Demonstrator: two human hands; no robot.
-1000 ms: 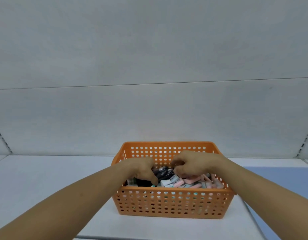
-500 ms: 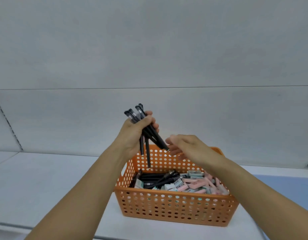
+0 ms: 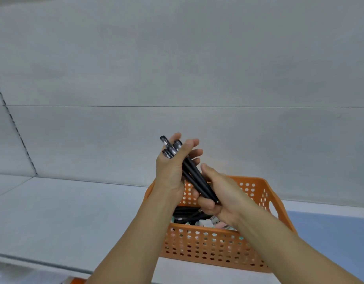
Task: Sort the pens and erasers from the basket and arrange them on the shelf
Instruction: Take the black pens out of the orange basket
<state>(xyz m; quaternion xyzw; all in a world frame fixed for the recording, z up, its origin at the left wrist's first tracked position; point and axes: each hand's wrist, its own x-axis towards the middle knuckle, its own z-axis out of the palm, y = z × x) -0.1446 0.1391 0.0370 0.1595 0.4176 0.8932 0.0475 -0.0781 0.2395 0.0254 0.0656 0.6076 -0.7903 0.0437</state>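
Holding pens (image 3: 194, 177): left hand (image 3: 172, 173) grips bundle upright above basket (image 3: 216, 244); right hand (image 3: 220, 193) pinches lower ends, likely squaring them for shelf (image 3: 60, 212). Erasers (image 3: 216, 222) below hands, in basket.

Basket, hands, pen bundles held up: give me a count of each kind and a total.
orange basket: 1
bundle of black pens: 1, single pens overlap too much to count
hands: 2, left hand and right hand, both gripping the bundle
total: 4
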